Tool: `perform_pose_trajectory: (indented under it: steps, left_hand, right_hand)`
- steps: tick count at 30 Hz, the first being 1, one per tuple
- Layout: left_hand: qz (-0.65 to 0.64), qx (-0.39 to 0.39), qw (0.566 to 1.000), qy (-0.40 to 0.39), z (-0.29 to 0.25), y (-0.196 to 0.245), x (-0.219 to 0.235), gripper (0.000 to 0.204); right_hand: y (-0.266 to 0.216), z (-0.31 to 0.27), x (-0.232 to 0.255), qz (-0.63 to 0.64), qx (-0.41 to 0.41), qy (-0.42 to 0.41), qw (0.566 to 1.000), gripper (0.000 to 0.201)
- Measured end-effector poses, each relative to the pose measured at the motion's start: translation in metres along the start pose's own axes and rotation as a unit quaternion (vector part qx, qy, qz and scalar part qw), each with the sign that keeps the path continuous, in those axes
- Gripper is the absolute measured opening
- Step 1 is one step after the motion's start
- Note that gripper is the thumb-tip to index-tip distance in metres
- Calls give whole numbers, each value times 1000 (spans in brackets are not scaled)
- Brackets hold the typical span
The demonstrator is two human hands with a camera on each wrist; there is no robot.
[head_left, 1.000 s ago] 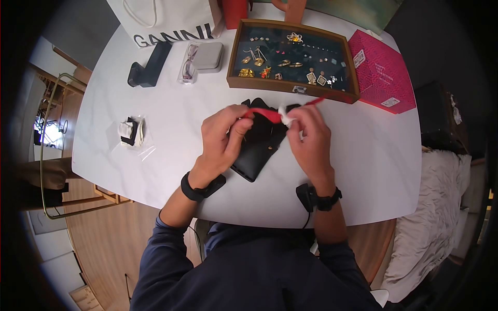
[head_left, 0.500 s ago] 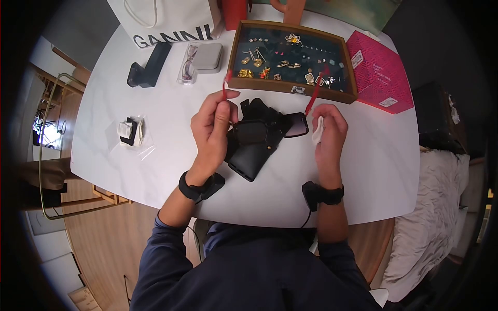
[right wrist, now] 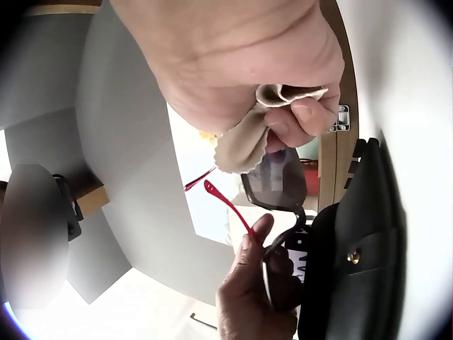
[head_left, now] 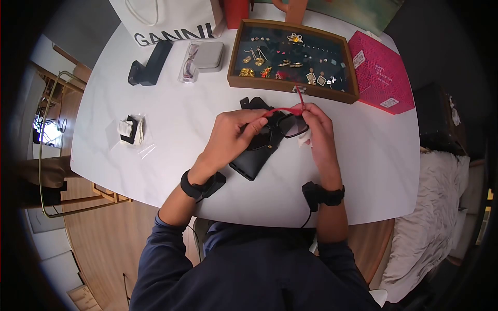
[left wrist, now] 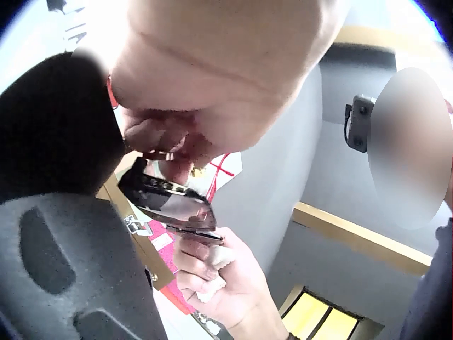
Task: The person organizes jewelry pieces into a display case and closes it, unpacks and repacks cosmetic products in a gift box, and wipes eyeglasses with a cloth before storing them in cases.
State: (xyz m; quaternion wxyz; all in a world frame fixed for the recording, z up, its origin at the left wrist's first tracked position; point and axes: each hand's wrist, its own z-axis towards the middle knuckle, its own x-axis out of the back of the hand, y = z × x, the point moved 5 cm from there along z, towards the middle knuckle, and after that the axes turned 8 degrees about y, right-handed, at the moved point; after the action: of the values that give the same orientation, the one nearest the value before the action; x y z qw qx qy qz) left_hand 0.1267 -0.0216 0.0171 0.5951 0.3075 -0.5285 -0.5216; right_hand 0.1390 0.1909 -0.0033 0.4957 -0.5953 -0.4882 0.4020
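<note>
Black-framed sunglasses (head_left: 294, 126) with red temples are held up between both hands, one dark lens showing in the head view. My left hand (head_left: 231, 137) grips their left side; in the right wrist view its fingers wrap the frame near the hinge. My right hand (head_left: 322, 132) is at the other end of the sunglasses, holding a crumpled pale cleaning cloth (right wrist: 244, 145) in curled fingers, with fingertips right at the frame. Below them on the white table lies a black leather pouch (head_left: 250, 165) with a gold snap, partly hidden by my left hand.
A wooden jewelry display case (head_left: 290, 85) stands just beyond my hands, a pink box (head_left: 384, 78) right of it. Further left are a grey case (head_left: 208, 56), glasses in a clear holder (head_left: 189, 65), a dark stand (head_left: 153, 67) and a plastic-wrapped cloth bundle (head_left: 132, 129).
Half a second ago my right hand was apart on the right with the cloth; now it is back at the sunglasses. My left hand has moved right, and the sunglasses have turned.
</note>
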Motion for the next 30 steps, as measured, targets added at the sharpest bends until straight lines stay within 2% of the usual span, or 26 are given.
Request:
perform_pose_trajectory:
  steps: [4,6,10,12,13,15,19,22,24,25,27,28,29,30]
  left_hand:
    - [62,-40,997,-32,2,6,2,21]
    - [132,-116,983,-58,2,11,1,23]
    - [102,-101,988,-65,0,14,-3,24]
    - [53,-25,995,-74,-1,12,-3,25]
    - [53,-25,996,-74,-2,10,-3,25]
    - [79,-82,990,-86,-3,10,-5,26]
    - [78,-57,991,-96,-3,17,-4,27]
    - [18,-51,989,-137,-3,18,-4,27]
    - [-62,-36,982,-173,-4,20,-7,27]
    - [-62,-36,982,-173,-4,19,-9,27]
    - [-87,-146,982,-85,-2,28,-5,24]
    - [-87,-146,982,-85,-1,28,-3,24]
    - [-161,-8,984,-82,1,18,1,22]
    - [-230,131,961,-76,0,7,4,20]
  right_hand:
    - [-10,-5,-5,-3,36,-24,999,26]
    - [-9,-3,-6,33,64,-59,996,29]
    - [-8,-1,-6,82,55,-83,992,32]
    - [-4,1,-2,58,82,-78,992,33]
    - [-3,2,-2,58,81,-78,992,33]
    - [-3,2,-1,31,79,-74,994,29]
    - [-6,-1,0,32,61,-107,992,25]
    - [-9,-3,-1,63,45,-94,993,22]
    - [-9,-1,0,116,74,-88,987,21]
    - [-9,-1,0,116,74,-88,987,21]
    - [-9,0,1,156,71,-74,982,20]
    - [-9,-1,2,156,71,-74,982,20]
    - [-9,-1,2,160,69,-73,982,21]
    - [-9,-2,2,165,68,-71,981,22]
